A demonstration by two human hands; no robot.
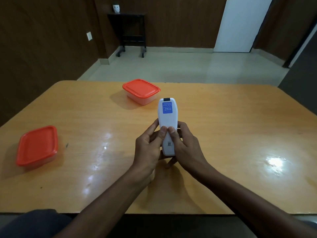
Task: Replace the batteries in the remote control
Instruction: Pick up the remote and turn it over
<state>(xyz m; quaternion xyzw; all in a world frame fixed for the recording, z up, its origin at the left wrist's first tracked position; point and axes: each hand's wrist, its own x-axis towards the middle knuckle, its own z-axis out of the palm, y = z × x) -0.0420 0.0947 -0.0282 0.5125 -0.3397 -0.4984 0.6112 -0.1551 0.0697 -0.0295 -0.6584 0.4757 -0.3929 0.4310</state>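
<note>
One slim white plastic remote control (167,121) is held above the glossy light-wood surface (231,134), back side up, its long axis pointing away from the person. On that back sit two labels: a blue rectangular sticker (167,107) with small pale print near the far end, and a tiny dark code mark near the near end. A small dark window caps the far tip of the remote control.

Two hands grasp the remote control at its near half. The left hand (148,150) wraps its fingers round the left edge, and the right hand (186,146) wraps round the right edge and under the near end. Both thumbs lie side by side across the back of the remote control, tips touching the white casing just past its middle. Two bare forearms lead back from the remote control to the near edge of the surface.

Two squarish translucent plastic boxes with smooth orange lids and rounded corners stand on the surface, both closed. One orange-lidded box (141,91) stands just beyond the remote control and slightly to its left. The other orange-lidded box (36,146) stands well to the left of the remote control, near the surface's left edge.

The surface shows fine wood grain and several bright patches of reflected light, the largest well to the right of the remote control.
</note>
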